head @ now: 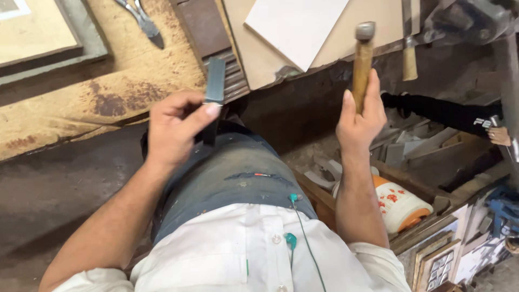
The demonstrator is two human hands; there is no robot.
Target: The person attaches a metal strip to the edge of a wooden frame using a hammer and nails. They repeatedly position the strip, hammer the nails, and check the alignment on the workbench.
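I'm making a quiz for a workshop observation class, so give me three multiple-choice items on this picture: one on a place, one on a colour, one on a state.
1. Where do the pliers lie?
A. On the worn wooden board at the top left
B. In the crate of offcuts
C. On the person's lap

2. What colour is the flower pattern on the white jug?
A. Blue
B. Green
C. Red-orange

3. How is the hammer held?
A. Lying flat on the board
B. Raised, head up, in the right hand
C. Hanging head down from the left hand

Answers:
1 A: they rest on the board, beside the frame.
2 C: red-orange blooms show on its side.
3 B: the right hand's grip closes on the wooden handle, while the left hand pinches a dark metal bar.
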